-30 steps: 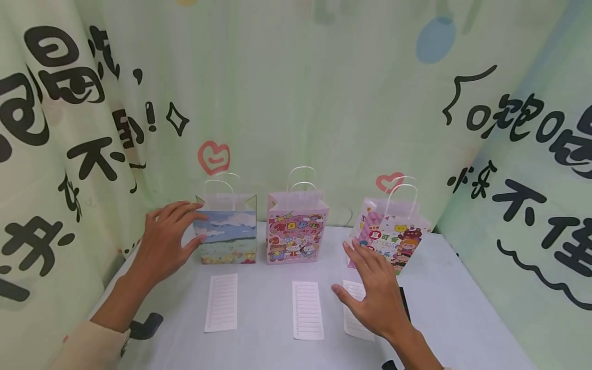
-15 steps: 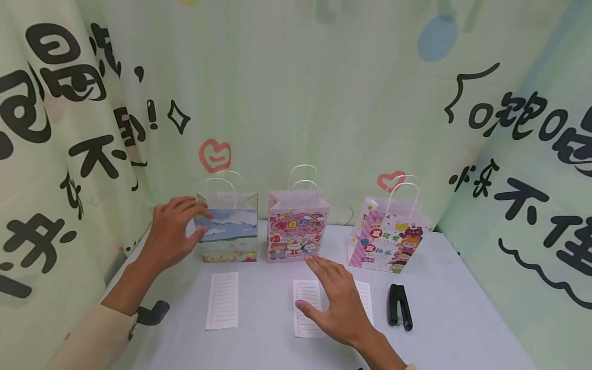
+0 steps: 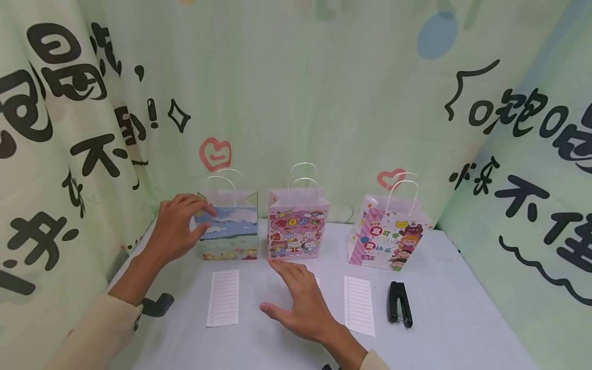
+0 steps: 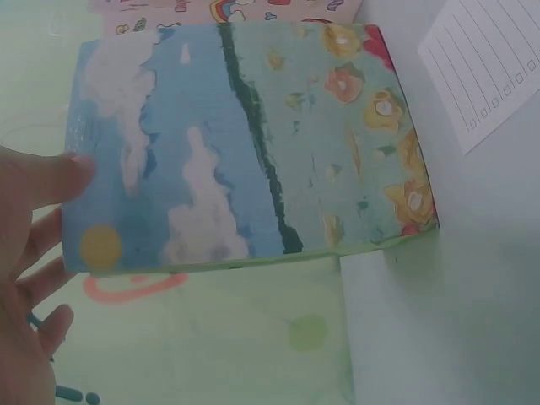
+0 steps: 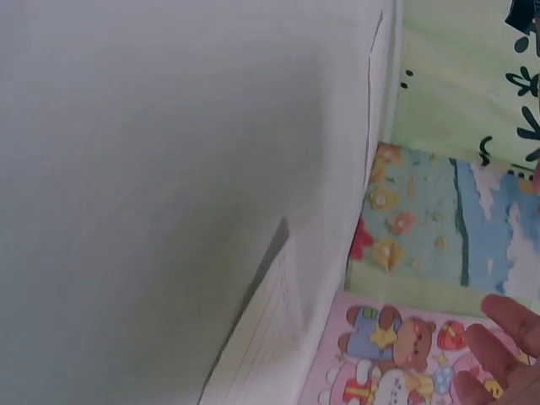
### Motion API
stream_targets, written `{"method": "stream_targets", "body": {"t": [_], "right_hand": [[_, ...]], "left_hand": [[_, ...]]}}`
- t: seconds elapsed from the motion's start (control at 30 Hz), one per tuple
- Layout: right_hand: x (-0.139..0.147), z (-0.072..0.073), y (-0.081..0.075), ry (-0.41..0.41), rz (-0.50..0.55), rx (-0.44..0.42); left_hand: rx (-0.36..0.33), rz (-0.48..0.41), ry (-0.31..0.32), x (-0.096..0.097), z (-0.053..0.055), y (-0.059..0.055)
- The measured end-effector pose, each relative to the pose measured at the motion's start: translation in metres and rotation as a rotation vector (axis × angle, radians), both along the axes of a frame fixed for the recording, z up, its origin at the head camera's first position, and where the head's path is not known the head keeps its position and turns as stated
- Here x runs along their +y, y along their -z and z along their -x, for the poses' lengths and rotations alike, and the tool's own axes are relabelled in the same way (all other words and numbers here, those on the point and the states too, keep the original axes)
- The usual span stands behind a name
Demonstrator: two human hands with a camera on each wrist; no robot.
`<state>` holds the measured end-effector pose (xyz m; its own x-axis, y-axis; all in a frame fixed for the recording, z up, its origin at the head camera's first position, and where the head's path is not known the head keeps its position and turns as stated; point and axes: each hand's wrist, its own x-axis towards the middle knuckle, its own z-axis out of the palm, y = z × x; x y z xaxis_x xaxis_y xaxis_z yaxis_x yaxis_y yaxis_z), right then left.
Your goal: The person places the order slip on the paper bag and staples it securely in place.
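Note:
In the head view, my left hand [image 3: 178,226] overlaps the upper left of a paper gift bag with a sky-and-meadow print [image 3: 231,231], thumb and fingers spread apart and loosely bent. The left wrist view has its fingertips overlapping the bag's top edge, with the painted front [image 4: 211,152] facing the camera. Over the table's middle hovers my right hand [image 3: 300,303], thumb apart, grasping nothing. Behind its fingertips stands a pink cartoon gift bag [image 3: 298,234]. Most of the middle paper slip [image 3: 317,281] is hidden by this hand; the right wrist view shows a paper slip [image 5: 261,337].
A pink-and-white gift bag [image 3: 388,234] stands turned at the right. Lined paper slips lie at left [image 3: 223,298] and right [image 3: 359,306]. A black stapler [image 3: 400,304] sits right of them. Printed curtains [image 3: 296,103] surround the white table [image 3: 462,318].
My right hand has moved left, from before the right-hand bag to the table's middle, uncovering the stapler and right slip. My left hand has shifted slightly right across the unmoved sky-print bag.

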<state>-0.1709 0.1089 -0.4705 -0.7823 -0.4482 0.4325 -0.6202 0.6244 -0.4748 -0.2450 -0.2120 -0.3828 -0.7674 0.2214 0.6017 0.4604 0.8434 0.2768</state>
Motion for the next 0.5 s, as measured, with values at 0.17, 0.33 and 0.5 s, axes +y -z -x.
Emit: {"method": "stream_targets", "body": {"t": [0.17, 0.33, 0.5], "right_hand": [[-0.017, 0.004, 0.002, -0.038, 0.039, -0.070], [-0.032, 0.009, 0.005, -0.060, 0.030, -0.133], [-0.047, 0.013, 0.008, -0.067, -0.004, -0.138]], "left_hand": [[-0.030, -0.001, 0.007, 0.001, 0.002, -0.003], [-0.052, -0.020, 0.021, 0.004, 0.004, -0.003], [-0.072, -0.059, 0.027, 0.005, 0.007, -0.001]]}}
